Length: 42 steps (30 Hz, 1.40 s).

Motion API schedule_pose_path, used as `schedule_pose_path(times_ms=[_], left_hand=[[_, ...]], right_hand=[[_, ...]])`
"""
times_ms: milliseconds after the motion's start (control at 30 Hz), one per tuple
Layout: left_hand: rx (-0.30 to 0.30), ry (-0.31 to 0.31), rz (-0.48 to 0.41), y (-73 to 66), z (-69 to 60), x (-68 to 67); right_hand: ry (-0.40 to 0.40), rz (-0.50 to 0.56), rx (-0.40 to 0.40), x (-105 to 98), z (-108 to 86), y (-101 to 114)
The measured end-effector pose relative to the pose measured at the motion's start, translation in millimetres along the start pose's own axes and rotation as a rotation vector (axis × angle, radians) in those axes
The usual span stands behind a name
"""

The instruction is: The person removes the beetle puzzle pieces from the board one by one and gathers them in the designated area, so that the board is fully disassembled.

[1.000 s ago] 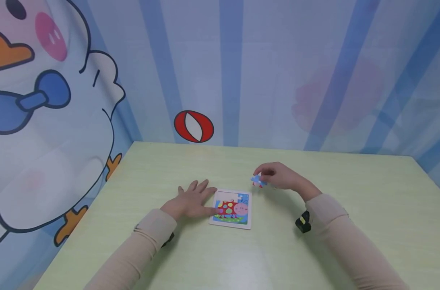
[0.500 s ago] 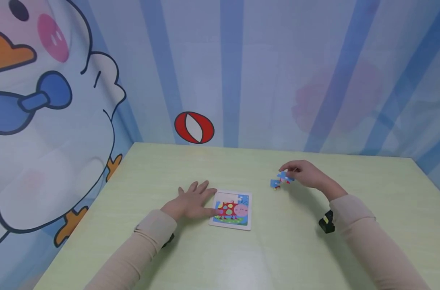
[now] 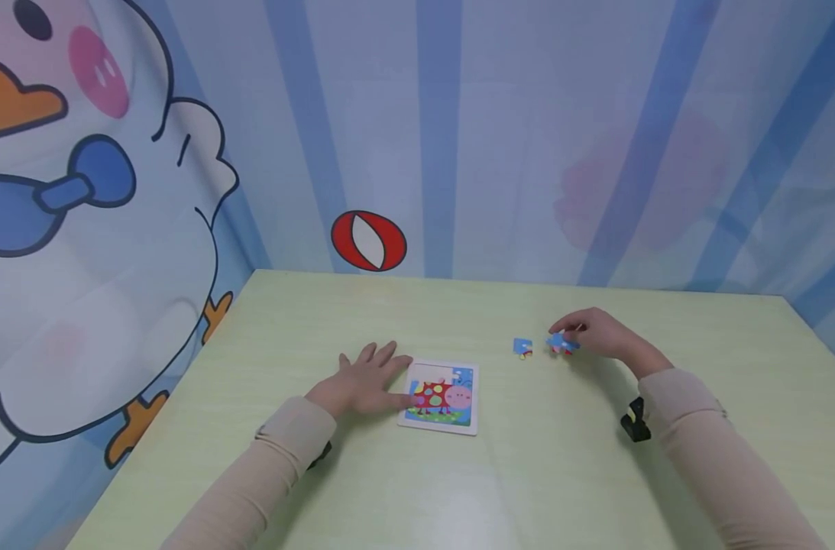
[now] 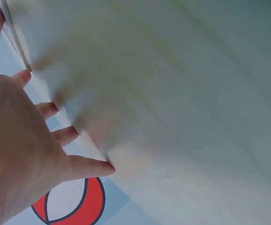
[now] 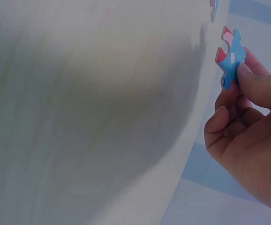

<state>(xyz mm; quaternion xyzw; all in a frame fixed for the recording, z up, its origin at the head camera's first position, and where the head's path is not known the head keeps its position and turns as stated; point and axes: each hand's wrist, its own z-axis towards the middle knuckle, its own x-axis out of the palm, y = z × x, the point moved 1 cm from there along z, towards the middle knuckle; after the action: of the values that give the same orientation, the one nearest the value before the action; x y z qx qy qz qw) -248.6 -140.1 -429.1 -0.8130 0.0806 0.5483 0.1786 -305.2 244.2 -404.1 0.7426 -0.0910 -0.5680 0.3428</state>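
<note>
A square jigsaw puzzle board [image 3: 439, 431] lies mid-table, most of its picture of a spotted red creature filled, with a bare patch along its upper left. My left hand [image 3: 362, 386] is spread flat, its thumb and a fingertip touching the board's left side; in the left wrist view the fingers of this hand [image 4: 25, 126] are straight. Between thumb and fingers my right hand [image 3: 603, 336] pinches a blue jigsaw piece with red parts [image 3: 561, 344]. The right wrist view shows this piece [image 5: 231, 58] held just off the table. Left of it lies another blue jigsaw piece [image 3: 522, 347].
The pale wooden table [image 3: 513, 489] ends at a blue striped cloth backdrop [image 3: 513, 153]. A printed duck [image 3: 101, 321] covers the cloth on the left. A dark wrist camera [image 3: 635, 420] hangs under the right sleeve.
My right hand has moved rightward with the piece it pinches, away from the board. The loose piece now shows apart from it on the table. My left hand has stayed in place.
</note>
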Motion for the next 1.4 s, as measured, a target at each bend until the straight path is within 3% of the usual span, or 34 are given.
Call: schedule_pose_path(times_ms=[1100, 1400], left_hand=[[0.001, -0.012, 0.000, 0.2, 0.3, 0.1], [0.004, -0.017, -0.003, -0.5, -0.8, -1.1]], right_hand=[[0.003, -0.076, 0.058, 9.1, 5.8, -4.9], [-0.032, -0.072, 0.036, 2.2, 0.4, 7.6]])
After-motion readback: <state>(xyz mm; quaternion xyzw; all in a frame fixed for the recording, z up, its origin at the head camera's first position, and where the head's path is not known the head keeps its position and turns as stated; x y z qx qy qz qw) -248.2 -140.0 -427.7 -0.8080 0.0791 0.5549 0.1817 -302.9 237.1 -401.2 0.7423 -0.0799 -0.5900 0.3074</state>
